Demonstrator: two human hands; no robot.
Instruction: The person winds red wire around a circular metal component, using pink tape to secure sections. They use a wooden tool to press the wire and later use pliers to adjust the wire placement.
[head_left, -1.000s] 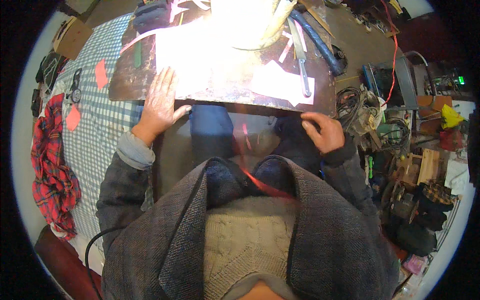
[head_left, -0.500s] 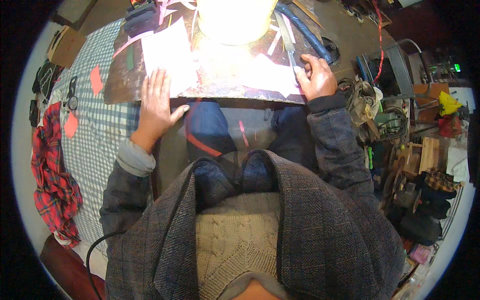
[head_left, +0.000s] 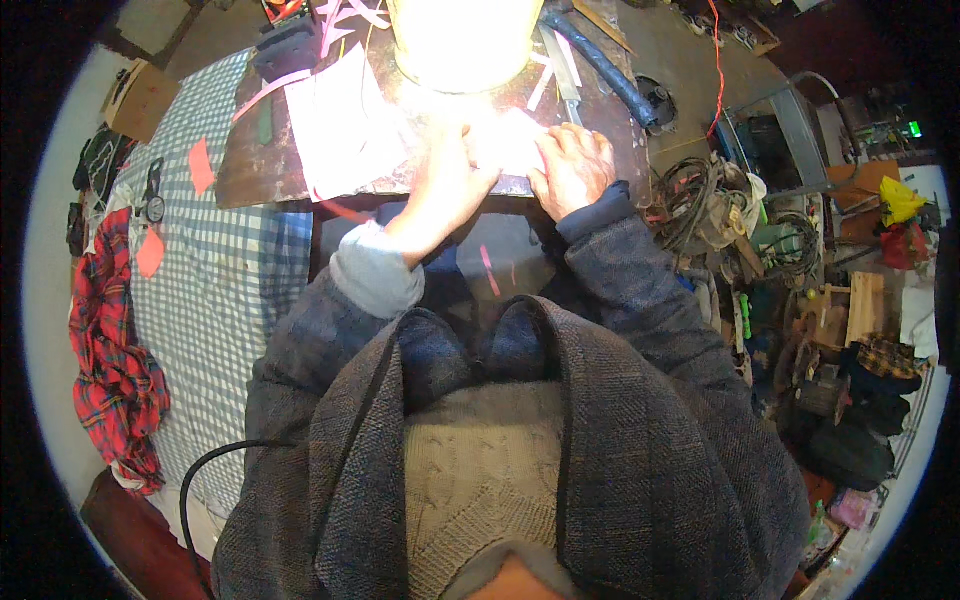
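Observation:
My left hand [head_left: 445,185] is at the table's front edge, thumb and fingers at the left side of a small pale sheet of paper [head_left: 512,143]. My right hand [head_left: 575,170] has its fingers bent over the right side of the same sheet. Strong glare washes out the paper and the left fingertips. Just beyond the right hand lies a knife [head_left: 562,72], its blade pointing away and its handle end close to the knuckles. A larger white sheet [head_left: 345,125] rests on the table to the left of my hands.
A glowing, pale yellow round container or lamp [head_left: 465,45] stands at the table's back. Right of it lie a dark blue tube [head_left: 605,75] and paper strips. Pink strips [head_left: 340,25] and a dark block [head_left: 285,50] lie back left. A checked cloth [head_left: 215,300] covers the left side.
My left hand has left the large white sheet and moved right. My right hand has come away from the knife handle and moved left. Both are now at the small sheet.

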